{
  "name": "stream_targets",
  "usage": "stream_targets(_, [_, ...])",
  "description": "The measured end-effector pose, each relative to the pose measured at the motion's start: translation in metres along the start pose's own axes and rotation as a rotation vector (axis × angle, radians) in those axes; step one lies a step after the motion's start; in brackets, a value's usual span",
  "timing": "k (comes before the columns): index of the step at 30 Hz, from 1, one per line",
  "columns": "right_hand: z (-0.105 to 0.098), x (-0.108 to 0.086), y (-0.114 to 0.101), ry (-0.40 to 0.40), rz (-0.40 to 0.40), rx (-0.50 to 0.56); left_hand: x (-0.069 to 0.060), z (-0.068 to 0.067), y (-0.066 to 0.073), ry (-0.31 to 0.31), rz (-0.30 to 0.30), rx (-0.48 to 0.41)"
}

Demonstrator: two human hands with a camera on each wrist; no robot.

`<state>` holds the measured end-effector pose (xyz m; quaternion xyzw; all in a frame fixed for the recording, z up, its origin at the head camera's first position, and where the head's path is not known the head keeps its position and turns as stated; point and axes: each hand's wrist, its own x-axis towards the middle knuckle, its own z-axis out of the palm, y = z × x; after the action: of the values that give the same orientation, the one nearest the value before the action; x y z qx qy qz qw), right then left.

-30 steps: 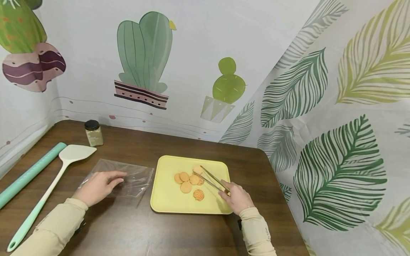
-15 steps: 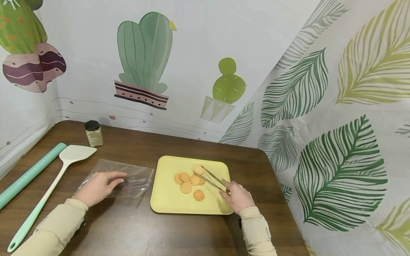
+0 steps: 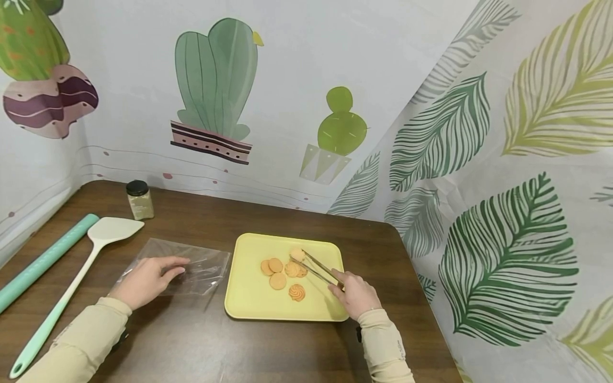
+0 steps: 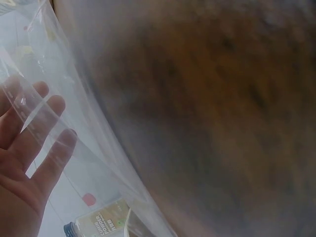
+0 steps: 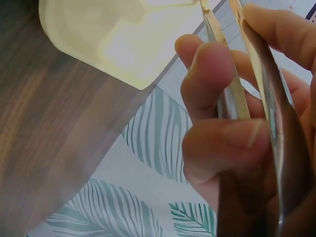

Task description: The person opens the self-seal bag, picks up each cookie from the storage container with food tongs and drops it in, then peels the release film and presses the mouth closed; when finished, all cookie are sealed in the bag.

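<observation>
The right hand grips metal tongs over the right half of a yellow tray. The tongs' tips are at a pale round cookie and the swirled cookies below it. Several other cookies lie on the tray. In the right wrist view, fingers curl round the tong arms, which stand apart. The left hand, fingers extended, is at a clear plastic bag left of the tray. Through the film in the left wrist view, the left hand shows spread fingers.
A white and mint spatula and a green rod lie at the table's left. A black-lidded jar stands at the back left; its label shows in the left wrist view. Printed fabric hangs behind and to the right of the table.
Beside the tong tips, the swirled cookies and the pale one have shifted very slightly. The left hand and the bag look unmoved; the right hand keeps its hold on the tongs.
</observation>
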<state>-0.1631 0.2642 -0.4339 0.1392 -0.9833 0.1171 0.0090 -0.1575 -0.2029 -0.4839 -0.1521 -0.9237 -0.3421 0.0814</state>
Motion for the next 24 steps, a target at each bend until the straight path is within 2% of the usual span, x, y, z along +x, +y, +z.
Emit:
stream_targets(13, [-0.001,-0.003,0.004,0.067,0.004,0.013,0.001,-0.001,0.003,0.000,-0.001,0.000])
stream_targets(24, [0.004,-0.004,-0.007,0.133,-0.038,0.043,0.000,0.001,0.006,-0.010,-0.008,0.002])
